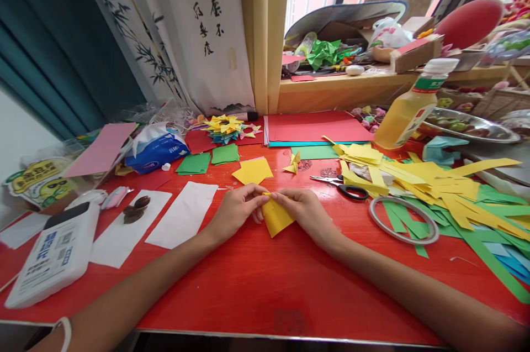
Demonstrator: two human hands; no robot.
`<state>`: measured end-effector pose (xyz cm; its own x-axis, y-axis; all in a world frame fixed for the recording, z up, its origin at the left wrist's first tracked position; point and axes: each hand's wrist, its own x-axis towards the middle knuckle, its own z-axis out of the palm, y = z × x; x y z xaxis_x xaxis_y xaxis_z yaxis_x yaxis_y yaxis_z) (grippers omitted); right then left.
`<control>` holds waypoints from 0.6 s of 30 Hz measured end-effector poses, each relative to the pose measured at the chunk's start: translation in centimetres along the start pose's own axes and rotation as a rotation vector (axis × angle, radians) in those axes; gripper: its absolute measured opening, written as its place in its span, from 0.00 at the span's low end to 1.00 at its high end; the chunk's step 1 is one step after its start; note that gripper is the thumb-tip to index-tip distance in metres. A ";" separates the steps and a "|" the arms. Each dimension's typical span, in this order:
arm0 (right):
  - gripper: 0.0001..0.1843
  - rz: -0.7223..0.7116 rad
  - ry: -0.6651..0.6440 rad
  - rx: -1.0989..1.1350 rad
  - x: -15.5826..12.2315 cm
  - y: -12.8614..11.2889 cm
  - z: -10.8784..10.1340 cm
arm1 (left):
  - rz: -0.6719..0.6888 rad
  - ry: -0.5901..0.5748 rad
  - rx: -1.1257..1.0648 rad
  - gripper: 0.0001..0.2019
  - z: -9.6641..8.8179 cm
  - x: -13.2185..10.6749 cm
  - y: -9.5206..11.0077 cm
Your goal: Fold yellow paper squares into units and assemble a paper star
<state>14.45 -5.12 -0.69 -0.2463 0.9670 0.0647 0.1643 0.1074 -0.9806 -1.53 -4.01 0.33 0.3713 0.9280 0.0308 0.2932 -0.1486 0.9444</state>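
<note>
Between my two hands is a small yellow sheet of paper (278, 220), partly folded at its upper edge. My left hand (236, 207) pinches its upper left corner between thumb and fingers. On the other side, my right hand (308, 213) grips the upper right part, the thumb close to the left one. Just beyond lie a stack of yellow paper squares (253, 171) and a small folded yellow paper piece (292, 162). Scissors with black handles (350, 190) rest to the right of my right hand.
Yellow paper strips (430, 183), green strips and a roll of tape (403, 220) cover the right side. A bottle (408, 106) stands behind them. White sheets (182, 214), a white box (53, 255) and a blue tissue pack (156, 148) are at left. Red paper (318, 127) lies at the back.
</note>
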 end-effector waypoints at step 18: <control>0.23 -0.009 -0.027 0.019 -0.1 -0.4 -0.2 | -0.061 -0.031 -0.169 0.14 -0.3 0.4 0.2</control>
<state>14.64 -5.22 -0.31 -0.2730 0.9595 0.0689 0.1442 0.1116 -0.9832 -1.56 -3.61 0.61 0.3849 0.9222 -0.0360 0.1644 -0.0301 0.9859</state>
